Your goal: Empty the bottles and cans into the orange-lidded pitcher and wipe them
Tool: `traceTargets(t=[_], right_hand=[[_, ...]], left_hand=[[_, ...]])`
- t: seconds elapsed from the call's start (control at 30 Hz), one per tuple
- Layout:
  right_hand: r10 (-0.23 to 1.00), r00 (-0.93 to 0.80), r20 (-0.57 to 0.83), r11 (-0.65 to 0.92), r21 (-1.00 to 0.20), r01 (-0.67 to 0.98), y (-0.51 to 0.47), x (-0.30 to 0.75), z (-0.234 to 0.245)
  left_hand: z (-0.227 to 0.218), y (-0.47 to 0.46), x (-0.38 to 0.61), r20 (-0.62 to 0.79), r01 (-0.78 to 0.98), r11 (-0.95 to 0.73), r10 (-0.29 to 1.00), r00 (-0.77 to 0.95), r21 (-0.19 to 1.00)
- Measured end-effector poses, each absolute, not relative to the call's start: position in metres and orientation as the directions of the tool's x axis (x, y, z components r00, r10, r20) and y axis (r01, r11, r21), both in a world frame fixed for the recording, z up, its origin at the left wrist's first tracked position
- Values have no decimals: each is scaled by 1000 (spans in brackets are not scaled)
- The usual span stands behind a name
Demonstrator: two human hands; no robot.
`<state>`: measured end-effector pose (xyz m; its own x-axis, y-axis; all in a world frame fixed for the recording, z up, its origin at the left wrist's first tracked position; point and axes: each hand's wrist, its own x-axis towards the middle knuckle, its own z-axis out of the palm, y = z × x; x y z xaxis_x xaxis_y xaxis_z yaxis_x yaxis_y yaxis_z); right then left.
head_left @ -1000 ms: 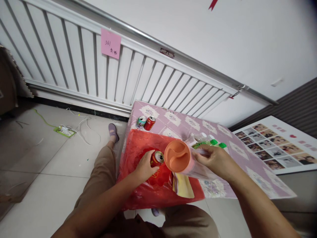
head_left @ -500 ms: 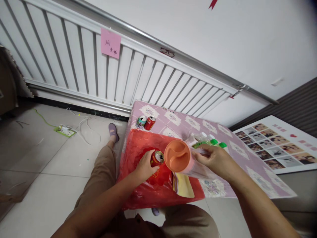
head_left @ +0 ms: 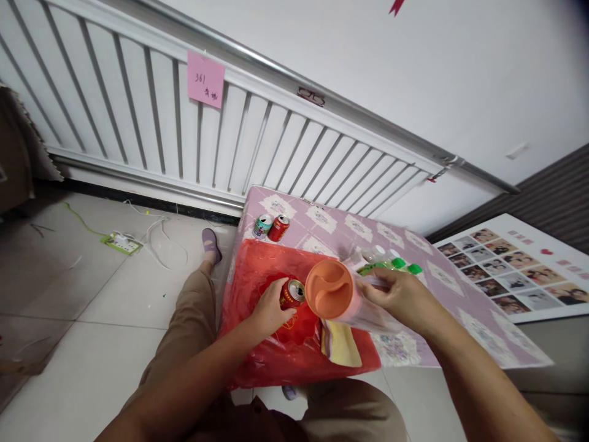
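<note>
My left hand (head_left: 271, 312) is wrapped round a red drink can (head_left: 291, 294), its opened top facing up, over the red plastic sheet (head_left: 271, 261). In my right hand (head_left: 400, 298) is a clear pitcher (head_left: 368, 314) with an orange lid (head_left: 329, 290), held by its handle and tipped to the left. The lid's edge is close beside the can's rim; whether they touch I cannot tell. Below the pitcher lies a folded yellow cloth (head_left: 343, 345) on the red sheet.
Behind the sheet stand a green can (head_left: 262, 226) and another red can (head_left: 278, 228). Bottles with green caps (head_left: 414, 269) and clear caps lie beyond the pitcher on the flowered tablecloth (head_left: 359, 230). A white radiator (head_left: 276, 135) runs along the wall. A power strip (head_left: 120, 242) lies on the floor.
</note>
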<state>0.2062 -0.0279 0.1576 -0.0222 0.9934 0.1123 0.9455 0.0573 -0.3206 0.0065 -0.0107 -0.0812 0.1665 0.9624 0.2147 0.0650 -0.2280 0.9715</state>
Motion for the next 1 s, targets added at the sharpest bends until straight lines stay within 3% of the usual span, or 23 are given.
traceTargets(t=[0.67,1.0], right_hand=[[997,-20,73,39,-274,961,-27,204,160],[996,-25,90,52,-314,948,-29,200,159]], left_hand=[[-81,-10,6,197,72,-212,965,174,975],[-79,-11,5,191,70,-205,966,176,976]])
